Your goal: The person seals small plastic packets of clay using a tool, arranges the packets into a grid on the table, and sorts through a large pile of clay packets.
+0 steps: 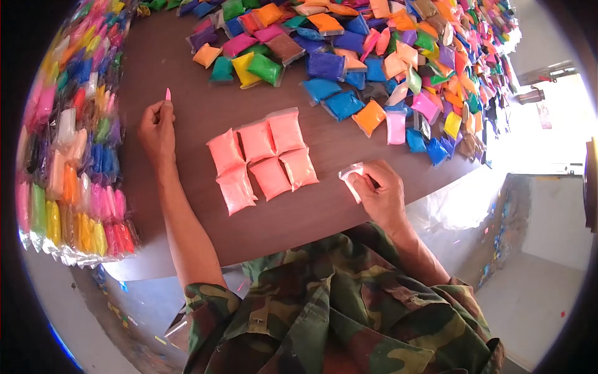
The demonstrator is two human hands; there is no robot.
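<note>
My left hand (157, 128) is closed over the brown table, gripping a small pink pointed strip (168, 94) that sticks up past the thumb. What the rest of that strip looks like is hidden in the fist. My right hand (382, 189) pinches a small plastic packet (351, 174), whitish at its top edge and partly covered by the fingers. Between the hands, several salmon-pink packets (271, 176) lie flat in two rows, touching or nearly touching. Neither hand touches them.
A large heap of packets in many colours (349, 50) covers the far and right side of the table (156, 50). Along the left edge, bundles of coloured packets in clear plastic (68, 181) are stacked. The table's near edge runs just in front of my camouflage jacket (311, 305).
</note>
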